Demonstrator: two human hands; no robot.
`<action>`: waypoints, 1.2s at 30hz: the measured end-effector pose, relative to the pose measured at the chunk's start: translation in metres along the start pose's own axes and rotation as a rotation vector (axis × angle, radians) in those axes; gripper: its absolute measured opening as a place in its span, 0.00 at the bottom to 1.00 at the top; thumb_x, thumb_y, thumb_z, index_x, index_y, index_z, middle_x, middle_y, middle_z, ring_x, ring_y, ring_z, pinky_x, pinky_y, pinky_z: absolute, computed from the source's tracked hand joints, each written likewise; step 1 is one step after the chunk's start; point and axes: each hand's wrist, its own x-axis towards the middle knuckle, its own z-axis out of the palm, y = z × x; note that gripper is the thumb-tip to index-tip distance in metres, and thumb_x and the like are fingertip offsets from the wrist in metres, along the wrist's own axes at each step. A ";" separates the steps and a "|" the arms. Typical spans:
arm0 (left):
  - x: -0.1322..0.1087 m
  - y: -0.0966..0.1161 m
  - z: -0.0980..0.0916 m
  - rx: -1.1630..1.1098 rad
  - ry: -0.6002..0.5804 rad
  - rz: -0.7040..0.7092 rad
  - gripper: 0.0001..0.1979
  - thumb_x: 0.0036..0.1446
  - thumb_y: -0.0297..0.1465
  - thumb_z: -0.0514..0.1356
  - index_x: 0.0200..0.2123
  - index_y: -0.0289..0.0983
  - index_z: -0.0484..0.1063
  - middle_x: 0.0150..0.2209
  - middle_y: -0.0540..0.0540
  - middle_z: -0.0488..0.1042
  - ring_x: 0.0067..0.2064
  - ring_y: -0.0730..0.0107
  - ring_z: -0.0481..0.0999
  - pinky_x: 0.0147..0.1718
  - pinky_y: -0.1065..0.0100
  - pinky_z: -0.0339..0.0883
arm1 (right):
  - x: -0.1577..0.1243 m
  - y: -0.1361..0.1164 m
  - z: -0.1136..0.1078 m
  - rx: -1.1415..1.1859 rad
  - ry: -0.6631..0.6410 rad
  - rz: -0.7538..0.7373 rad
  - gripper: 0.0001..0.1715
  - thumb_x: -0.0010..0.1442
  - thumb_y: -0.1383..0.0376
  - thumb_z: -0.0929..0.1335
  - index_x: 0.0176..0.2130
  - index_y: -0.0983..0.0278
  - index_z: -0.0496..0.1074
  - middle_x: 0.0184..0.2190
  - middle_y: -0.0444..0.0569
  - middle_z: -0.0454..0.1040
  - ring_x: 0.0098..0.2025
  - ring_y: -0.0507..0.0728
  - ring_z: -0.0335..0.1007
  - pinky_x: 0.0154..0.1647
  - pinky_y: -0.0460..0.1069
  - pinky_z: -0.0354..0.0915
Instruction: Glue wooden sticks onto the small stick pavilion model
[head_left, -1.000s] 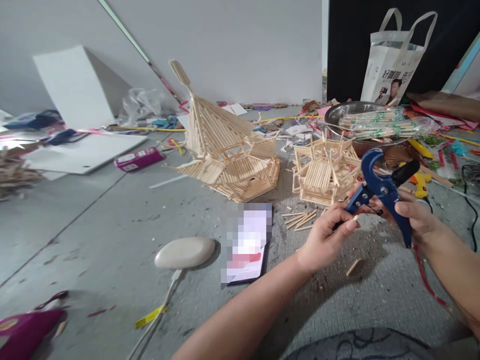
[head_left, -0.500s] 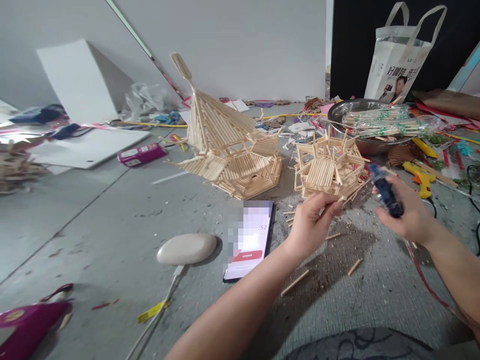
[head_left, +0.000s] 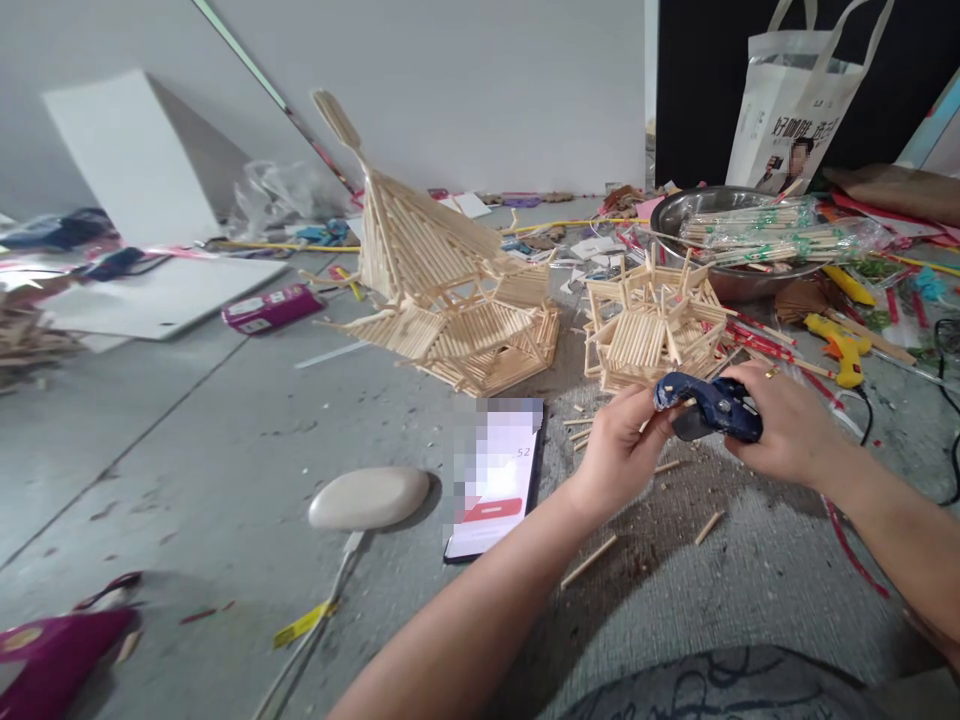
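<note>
Here's the right hand [head_left: 784, 425], three o'clock in view, fingers wrapped round the blue cutter [head_left: 725, 407]! Left hand [head_left: 619, 445] at four o'clock, fingers pinching a thin stick [head_left: 688, 402] at the cutter's head. Small stick model [head_left: 637, 343] stands beyond, eleven o'clock from the cutter.

There are two stick structures [head_left: 480, 335] [head_left: 634, 340], one cutter [head_left: 726, 410], one phone [head_left: 499, 475] and one bowl [head_left: 742, 284].

The blue cutter [head_left: 721, 407] in my right hand [head_left: 791, 425] looks like painted metal. Ahead of me, the larger stick model [head_left: 480, 335] is matt bare wood; far right, the basin [head_left: 739, 286] is shiny metal. Near me, the gritty floor [head_left: 675, 570] looks rough.
</note>
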 end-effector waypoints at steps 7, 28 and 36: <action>-0.002 0.000 -0.001 0.030 -0.007 0.002 0.10 0.57 0.30 0.53 0.29 0.35 0.72 0.23 0.48 0.67 0.26 0.74 0.65 0.26 0.72 0.60 | -0.002 0.000 0.000 -0.032 -0.019 -0.002 0.24 0.44 0.63 0.64 0.43 0.66 0.63 0.37 0.54 0.72 0.36 0.62 0.70 0.33 0.53 0.61; -0.003 0.004 0.001 0.101 0.012 -0.008 0.12 0.57 0.28 0.52 0.21 0.35 0.64 0.19 0.52 0.60 0.23 0.76 0.60 0.23 0.73 0.55 | -0.002 -0.006 0.006 -0.068 -0.192 0.184 0.15 0.44 0.63 0.63 0.36 0.63 0.64 0.32 0.50 0.70 0.34 0.60 0.68 0.30 0.50 0.56; -0.002 0.003 0.002 0.123 0.028 -0.048 0.13 0.57 0.29 0.53 0.20 0.36 0.63 0.18 0.53 0.60 0.22 0.76 0.59 0.22 0.73 0.53 | -0.001 -0.005 0.012 -0.057 -0.192 0.199 0.10 0.46 0.63 0.63 0.33 0.63 0.63 0.29 0.49 0.69 0.32 0.59 0.67 0.31 0.50 0.56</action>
